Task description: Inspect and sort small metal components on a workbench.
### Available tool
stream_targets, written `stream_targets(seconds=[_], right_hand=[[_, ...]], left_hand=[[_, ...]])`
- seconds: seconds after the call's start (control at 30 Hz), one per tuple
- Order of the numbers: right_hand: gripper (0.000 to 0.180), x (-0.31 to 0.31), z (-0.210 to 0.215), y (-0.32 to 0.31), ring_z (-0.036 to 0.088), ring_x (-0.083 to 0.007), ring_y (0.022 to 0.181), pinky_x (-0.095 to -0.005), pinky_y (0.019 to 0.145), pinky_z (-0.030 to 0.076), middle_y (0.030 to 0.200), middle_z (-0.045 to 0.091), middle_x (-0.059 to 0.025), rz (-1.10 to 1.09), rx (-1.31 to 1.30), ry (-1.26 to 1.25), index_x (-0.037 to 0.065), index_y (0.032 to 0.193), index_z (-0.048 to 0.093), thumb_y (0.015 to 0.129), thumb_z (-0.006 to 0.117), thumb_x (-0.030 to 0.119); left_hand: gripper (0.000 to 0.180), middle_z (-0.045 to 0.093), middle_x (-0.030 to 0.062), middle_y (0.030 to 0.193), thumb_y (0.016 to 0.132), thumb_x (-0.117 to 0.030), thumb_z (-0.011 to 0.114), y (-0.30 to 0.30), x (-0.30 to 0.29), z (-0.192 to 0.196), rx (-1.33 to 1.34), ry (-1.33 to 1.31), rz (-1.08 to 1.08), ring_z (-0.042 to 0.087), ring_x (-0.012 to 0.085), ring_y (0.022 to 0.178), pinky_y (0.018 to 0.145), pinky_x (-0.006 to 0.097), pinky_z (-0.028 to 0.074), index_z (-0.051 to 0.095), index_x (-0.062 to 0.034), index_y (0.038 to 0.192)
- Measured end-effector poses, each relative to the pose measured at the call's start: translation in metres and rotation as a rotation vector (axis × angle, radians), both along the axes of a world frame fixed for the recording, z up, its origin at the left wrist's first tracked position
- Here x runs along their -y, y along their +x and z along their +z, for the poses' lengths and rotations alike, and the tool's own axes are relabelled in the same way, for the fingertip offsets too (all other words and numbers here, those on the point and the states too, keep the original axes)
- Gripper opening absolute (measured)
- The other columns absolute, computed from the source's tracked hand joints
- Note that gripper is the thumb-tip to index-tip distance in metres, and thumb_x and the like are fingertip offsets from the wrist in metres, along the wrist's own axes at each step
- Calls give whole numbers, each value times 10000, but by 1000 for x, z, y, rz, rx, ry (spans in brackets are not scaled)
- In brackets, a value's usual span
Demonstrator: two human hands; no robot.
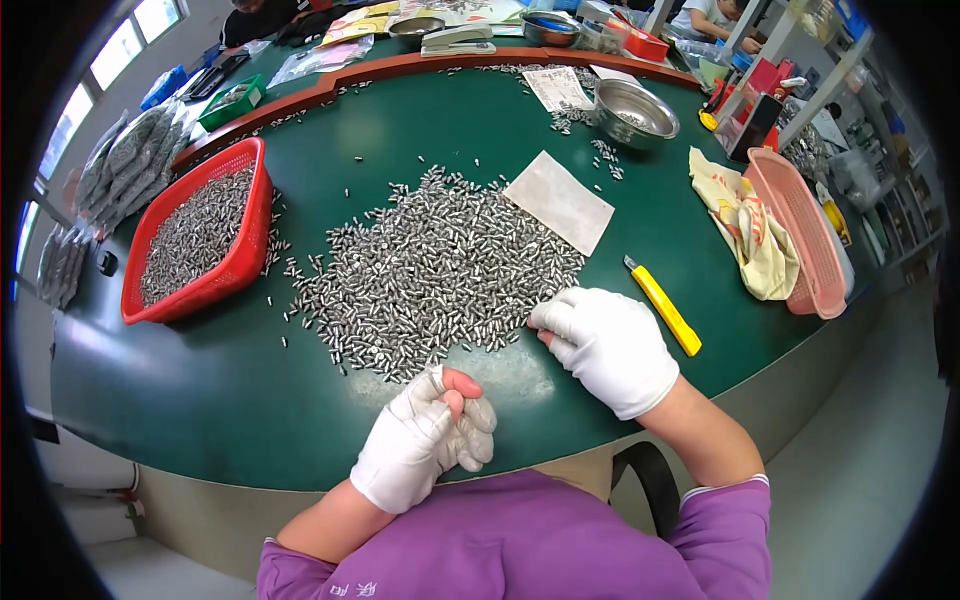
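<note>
At the far left, clear bags (130, 165) of small metal parts lie beside the window; next to them a red basket (236, 262) sits on the green surface (200, 400), filled with the same grey parts; a few strays lie scattered around its right rim.

In the middle a broad heap of metal pins (440, 270) spreads flat over the surface; each pin is short, cylindrical and silvery, with a dull shine, lying every which way in a thin layer; the near edge of the heap thins out in front of the person. The left hand (425, 440), in a white glove with the thumb tip bare, is curled into a loose fist just short of the heap's near edge; whether it has any pins inside cannot be told. A pale sheet of paper (558, 202) lies at the heap's upper right corner.

The right hand (608, 345), also white-gloved, rests palm down with its fingers bent onto the right edge of the heap, touching pins but gripping nothing visible; just beside it lies a yellow utility knife (665, 306); farther back stands a steel bowl (634, 112); at the right a patterned cloth (745, 225) lies against a pink basket (800, 235).
</note>
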State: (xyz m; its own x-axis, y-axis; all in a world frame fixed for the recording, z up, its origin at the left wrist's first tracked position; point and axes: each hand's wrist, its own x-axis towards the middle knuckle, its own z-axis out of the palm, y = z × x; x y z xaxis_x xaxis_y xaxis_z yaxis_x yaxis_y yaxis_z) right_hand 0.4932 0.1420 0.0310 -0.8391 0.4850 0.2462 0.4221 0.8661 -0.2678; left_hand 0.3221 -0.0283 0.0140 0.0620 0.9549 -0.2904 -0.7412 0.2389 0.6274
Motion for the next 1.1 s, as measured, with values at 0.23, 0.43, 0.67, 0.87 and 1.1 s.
stream_targets(seconds=[0.23,0.43,0.67,0.87,1.1], right_hand=[[106,9,0,-6,615,-274,802,-390,703,499,831,612,-65,-168,90,-18,122,913,654,812,662,155],[90,27,1,0,594,-288,875,-412,773,478,913,589,-83,-107,-191,-223,97,884,604,812,655,115],[161,63,-6,-17,632,-291,831,-365,719,515,1032,608,-116,44,-532,-644,71,932,658,790,732,87],[158,62,-10,-18,637,-261,820,-353,703,515,1009,619,-111,56,-550,-664,74,927,663,792,740,97],[189,65,-13,-17,615,-272,816,-366,708,499,967,629,-74,49,-594,-510,102,923,666,760,759,125]], left_hand=[[339,595,109,1017,965,-353,583,-2,-4,-9,47,27,67,536,148,747,649,252,434,519,-89,1167],[303,576,121,1111,966,-270,590,1,-2,-11,-18,92,71,569,160,857,761,273,495,505,-78,1184],[206,573,12,784,979,-214,567,4,-2,4,-201,-83,-18,512,68,660,600,193,405,520,-87,1134],[179,529,-14,716,980,-237,573,3,0,0,-189,-50,-11,446,57,600,535,192,332,528,-101,1086],[200,497,-21,714,990,-283,562,5,-3,5,-188,-25,-3,411,56,588,525,196,314,516,-103,1063]])
